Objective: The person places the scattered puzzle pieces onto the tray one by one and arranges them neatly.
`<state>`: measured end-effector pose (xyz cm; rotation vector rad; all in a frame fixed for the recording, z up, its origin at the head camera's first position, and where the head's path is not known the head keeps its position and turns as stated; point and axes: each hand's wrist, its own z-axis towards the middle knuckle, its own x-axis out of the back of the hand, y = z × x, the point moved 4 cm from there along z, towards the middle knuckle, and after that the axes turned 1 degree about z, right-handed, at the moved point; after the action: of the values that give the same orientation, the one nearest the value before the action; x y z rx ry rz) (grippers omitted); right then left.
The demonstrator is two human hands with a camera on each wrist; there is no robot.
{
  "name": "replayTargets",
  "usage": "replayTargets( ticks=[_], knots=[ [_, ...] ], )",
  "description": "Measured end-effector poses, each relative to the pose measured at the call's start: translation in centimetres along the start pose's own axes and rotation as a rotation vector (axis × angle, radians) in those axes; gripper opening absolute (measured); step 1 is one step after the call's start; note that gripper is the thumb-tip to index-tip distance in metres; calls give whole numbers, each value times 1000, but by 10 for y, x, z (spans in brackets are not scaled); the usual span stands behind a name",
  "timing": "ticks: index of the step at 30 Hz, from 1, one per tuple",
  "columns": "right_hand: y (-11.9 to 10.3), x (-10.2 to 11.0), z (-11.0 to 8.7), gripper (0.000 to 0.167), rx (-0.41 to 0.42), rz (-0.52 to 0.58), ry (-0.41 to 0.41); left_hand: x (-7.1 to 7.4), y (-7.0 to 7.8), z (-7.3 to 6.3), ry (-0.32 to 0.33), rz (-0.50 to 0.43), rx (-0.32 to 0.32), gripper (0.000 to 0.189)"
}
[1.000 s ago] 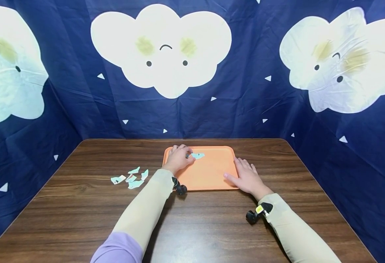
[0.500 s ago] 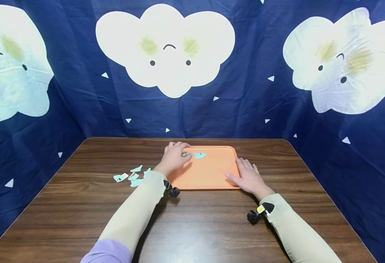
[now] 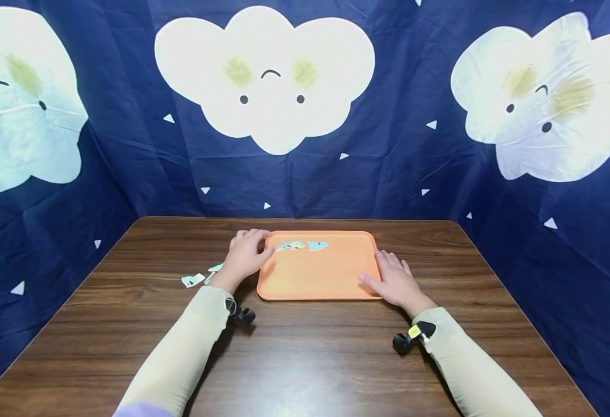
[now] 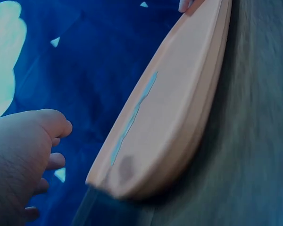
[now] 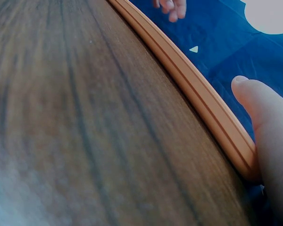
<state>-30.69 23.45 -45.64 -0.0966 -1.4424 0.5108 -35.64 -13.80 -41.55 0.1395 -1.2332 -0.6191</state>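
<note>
An orange tray (image 3: 315,281) lies on the table. Near its back edge are two flat, irregular pieces: a multicoloured piece (image 3: 291,245) and a pale blue piece (image 3: 317,245), a small gap apart. My left hand (image 3: 244,256) hovers at the tray's left rim, fingers loosely bent and holding nothing; in the left wrist view the hand (image 4: 23,160) is apart from the tray. My right hand (image 3: 395,282) rests with extended fingers at the tray's right edge, its thumb (image 5: 254,94) over the rim.
Left of the tray, more irregular pale pieces lie on the wooden table (image 3: 305,359), among them a white-and-blue piece (image 3: 193,280); my left hand and wrist partly cover the group. A dark blue curtain (image 3: 305,179) with clouds surrounds the table.
My left hand has let go of the multicoloured piece on the tray and drawn back left to the rim, uncovering it. The right hand stays at the tray's right edge.
</note>
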Motion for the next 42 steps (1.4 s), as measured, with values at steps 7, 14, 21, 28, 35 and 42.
replayTargets(
  ticks=[7, 14, 21, 28, 35, 42],
  knots=[
    [1, -2, 0, 100, -2, -4, -6, 18, -32, -18, 29, -11, 57, 38],
    [0, 0, 1, 99, 3, 4, 10, 32, -58, -30, 70, -3, 84, 39],
    [0, 0, 0, 98, 0, -4, 4, 35, -79, -42, 64, 34, 150, 42],
    [-1, 1, 0, 98, 0, 0, 3, 33, -97, -56, 29, 93, 214, 46],
    [1, -1, 0, 99, 2, -1, 10, 33, -102, -63, 19, 161, 258, 54],
    [1, -3, 1, 99, 0, -8, 3, 35, -102, -65, 15, 210, 235, 46]
  ],
)
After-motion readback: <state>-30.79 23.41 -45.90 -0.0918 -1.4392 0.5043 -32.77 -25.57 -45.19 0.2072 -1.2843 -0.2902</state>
